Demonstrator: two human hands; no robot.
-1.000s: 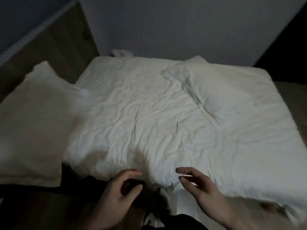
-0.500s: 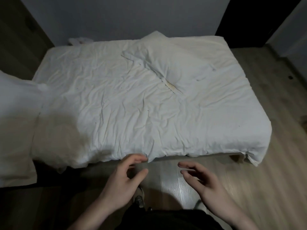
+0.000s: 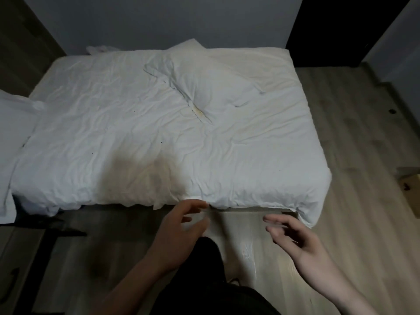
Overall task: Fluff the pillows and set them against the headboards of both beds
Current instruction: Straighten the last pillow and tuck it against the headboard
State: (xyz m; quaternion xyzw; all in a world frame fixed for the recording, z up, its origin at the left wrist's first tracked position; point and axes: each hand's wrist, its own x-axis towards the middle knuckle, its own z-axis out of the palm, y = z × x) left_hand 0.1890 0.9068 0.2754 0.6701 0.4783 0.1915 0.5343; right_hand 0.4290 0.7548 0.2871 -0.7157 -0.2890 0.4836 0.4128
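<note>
A white pillow (image 3: pixel 205 87) lies crooked on the far middle of a bed (image 3: pixel 113 137) covered by a wrinkled white sheet. A second white pillow (image 3: pixel 13 123) shows at the left edge, partly cut off. My left hand (image 3: pixel 179 233) hovers over the floor just in front of the bed's near edge, fingers curled apart and holding nothing. My right hand (image 3: pixel 295 239) floats to its right, fingers spread, also holding nothing. Neither hand touches a pillow.
Wooden floor (image 3: pixel 354 137) runs along the bed's right side and in front of it. A grey wall (image 3: pixel 159 21) stands behind the bed, with a dark doorway (image 3: pixel 336 28) at the back right. A small crumpled white cloth (image 3: pixel 100 49) lies at the bed's far left corner.
The view has swung right and pulled back, so the left pillow slid toward the frame's edge and the floor on the right appeared. Both hands stay held out, holding nothing.
</note>
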